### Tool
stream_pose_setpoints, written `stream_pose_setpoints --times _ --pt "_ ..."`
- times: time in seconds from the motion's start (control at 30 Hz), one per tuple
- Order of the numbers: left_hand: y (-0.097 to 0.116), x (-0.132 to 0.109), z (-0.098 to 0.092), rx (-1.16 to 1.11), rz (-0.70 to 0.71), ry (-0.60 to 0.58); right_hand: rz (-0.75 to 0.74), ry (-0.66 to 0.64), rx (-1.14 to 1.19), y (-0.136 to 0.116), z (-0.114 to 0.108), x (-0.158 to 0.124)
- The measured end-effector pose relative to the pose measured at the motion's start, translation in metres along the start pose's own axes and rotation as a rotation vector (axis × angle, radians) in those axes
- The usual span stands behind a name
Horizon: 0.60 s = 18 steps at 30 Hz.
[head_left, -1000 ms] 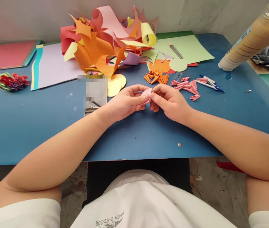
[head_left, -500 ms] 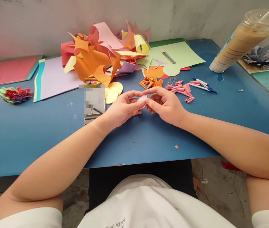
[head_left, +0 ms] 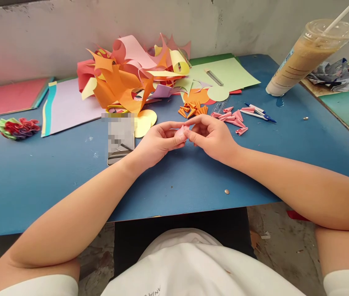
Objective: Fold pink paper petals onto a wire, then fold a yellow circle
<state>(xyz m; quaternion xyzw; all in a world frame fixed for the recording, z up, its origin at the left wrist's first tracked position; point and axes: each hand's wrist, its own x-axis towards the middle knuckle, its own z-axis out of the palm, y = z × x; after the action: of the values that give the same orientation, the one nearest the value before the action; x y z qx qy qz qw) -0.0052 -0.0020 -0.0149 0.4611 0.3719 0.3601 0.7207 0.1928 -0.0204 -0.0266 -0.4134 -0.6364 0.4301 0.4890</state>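
Observation:
Between my two hands is a small piece of pink paper, curled at the top. My left hand pinches it between thumb and fingers. My right hand grips its right edge, with the index fingertip meeting the left one above the paper. Just beyond the hands lie several rolled orange paper cones. Several pink paper cones are scattered to the right of those. Yellow paper circles lie behind my left hand.
A heap of paper offcuts stands at the back. A tall cup of iced drink is at the right. Pens, a phone, a ruffled paper flower and lilac sheets rest on the blue table.
The pink paper looks more curled in my fingers, its top now pointed. My right thumb has shifted slightly. The whole view has moved a little.

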Motion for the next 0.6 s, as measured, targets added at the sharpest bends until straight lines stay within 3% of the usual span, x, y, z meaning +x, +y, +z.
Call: stream_pose_setpoints --times 0.23,0.6 --pt "0.0002 -0.0005 0.0001 0.047 0.075 -0.121 -0.023 -0.018 -0.025 0.0043 -0.0004 0.0021" --pt "0.003 -0.0035 0.0067 0.125 0.076 -0.061 -0.116 -0.046 -0.091 0.0016 -0.0007 0.0006"
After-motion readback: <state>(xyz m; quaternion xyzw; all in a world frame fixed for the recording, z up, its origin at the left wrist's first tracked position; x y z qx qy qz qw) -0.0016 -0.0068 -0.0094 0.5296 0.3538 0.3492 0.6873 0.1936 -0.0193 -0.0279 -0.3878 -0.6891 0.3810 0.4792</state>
